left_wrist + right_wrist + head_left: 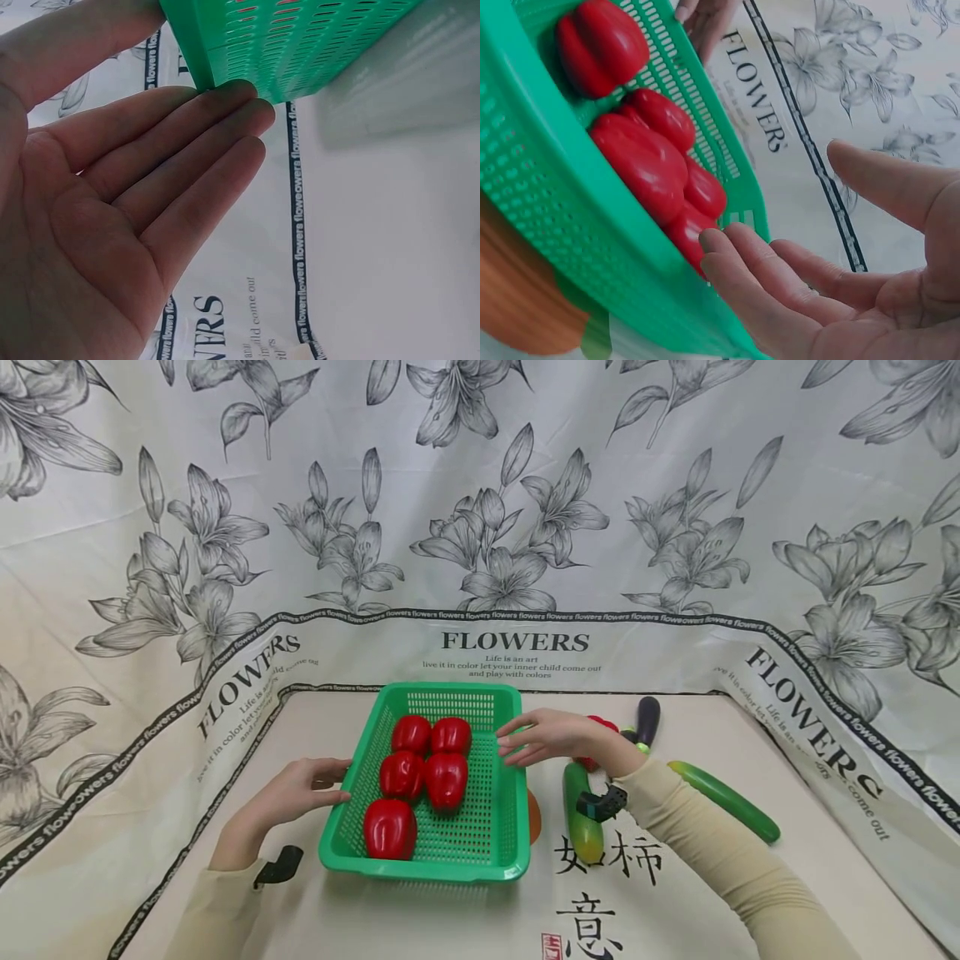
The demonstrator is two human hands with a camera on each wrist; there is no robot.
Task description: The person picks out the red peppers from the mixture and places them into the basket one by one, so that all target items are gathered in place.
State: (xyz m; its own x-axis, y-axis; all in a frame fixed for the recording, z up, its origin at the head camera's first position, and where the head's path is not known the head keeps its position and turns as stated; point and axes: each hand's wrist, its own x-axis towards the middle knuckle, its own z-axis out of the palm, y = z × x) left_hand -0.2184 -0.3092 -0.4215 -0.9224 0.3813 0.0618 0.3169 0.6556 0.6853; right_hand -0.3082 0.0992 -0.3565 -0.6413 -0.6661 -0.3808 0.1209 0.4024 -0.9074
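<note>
A green perforated plastic basket holds several red bell peppers, grouped toward its left side. My left hand is at the basket's left rim; in the left wrist view its fingers stretch out nearly straight by the outer wall, and the thumb is close to the rim. Over on the right, my right hand is at the basket's right rim with fingers extended. The right wrist view shows those fingertips close to the rim, beside the peppers; whether they touch it I cannot tell.
Right of the basket lie a green cucumber-like vegetable, another long green one, a dark eggplant and a red item partly behind my right wrist. Black characters mark the table cover. A flower-printed curtain rises behind.
</note>
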